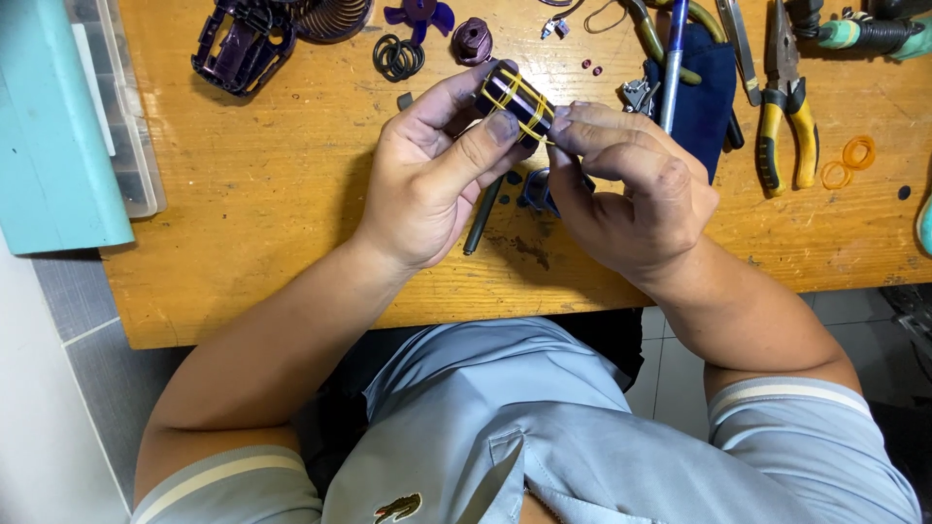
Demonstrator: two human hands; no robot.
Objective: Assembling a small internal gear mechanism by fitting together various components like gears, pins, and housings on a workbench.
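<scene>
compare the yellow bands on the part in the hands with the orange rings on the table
The yellow bands are stretched tight around the dark purple part held by the left hand and right hand; the orange rings lie slack and round on the table. The bands cross each other; the rings sit side by side. Both are thin loops.

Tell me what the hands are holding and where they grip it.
Both hands hold a small dark purple cylinder wrapped in yellow rubber bands. The left hand pinches its near end; the right hand grips the side.
</scene>
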